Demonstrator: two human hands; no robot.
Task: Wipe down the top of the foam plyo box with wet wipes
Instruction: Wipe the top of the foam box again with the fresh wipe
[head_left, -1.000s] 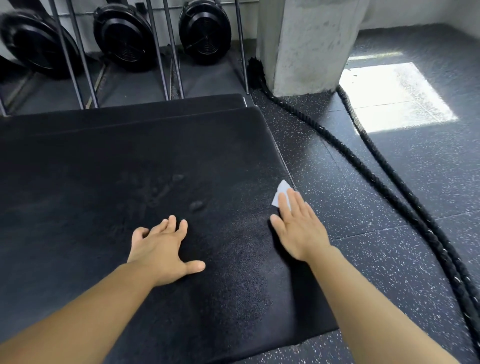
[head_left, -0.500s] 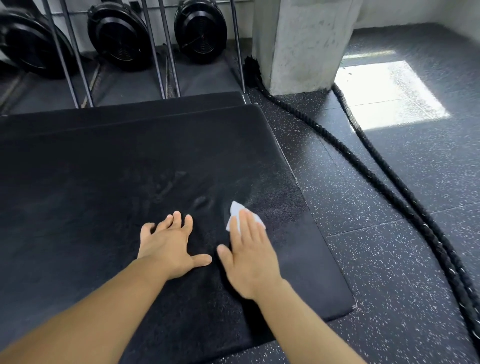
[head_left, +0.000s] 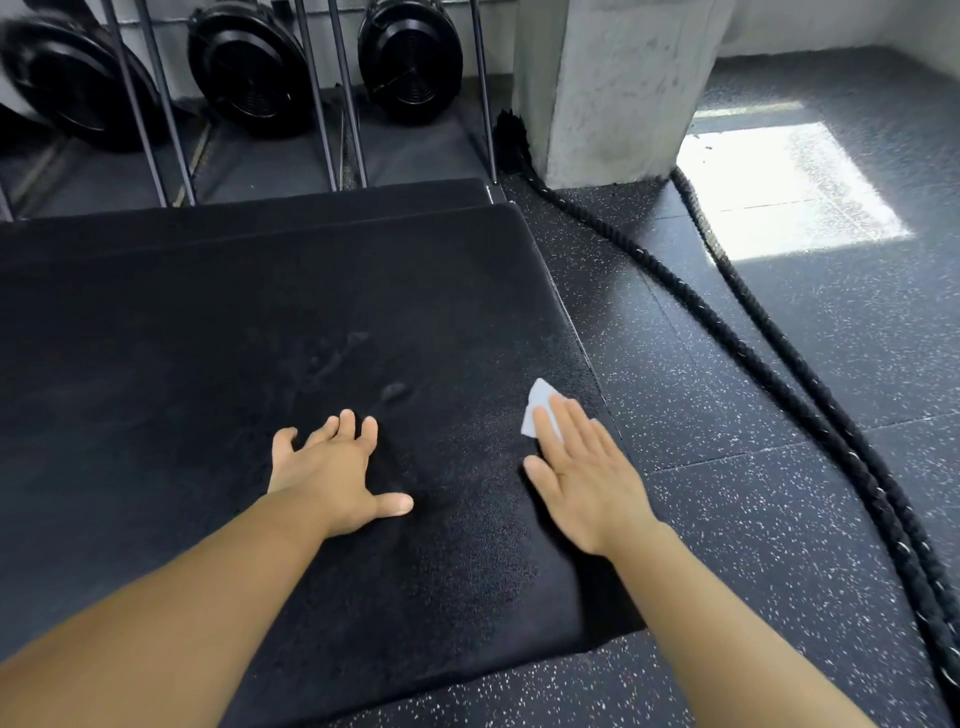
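The wet wipe (head_left: 537, 410) had been swept back from beside the left hand (head_left: 332, 473) to the right edge of the foam plyo box (head_left: 234, 312). There it was pressed flat under the straight, open fingers of the right hand (head_left: 587, 483). The left hand was kept planted on the box top near the middle, open and spread. One side-to-side stroke over the near right part was judged completed. The far and left areas, where faint smudges (head_left: 332, 358) were seen, appeared still unwiped. No container, such as a wipes pack, was seen.
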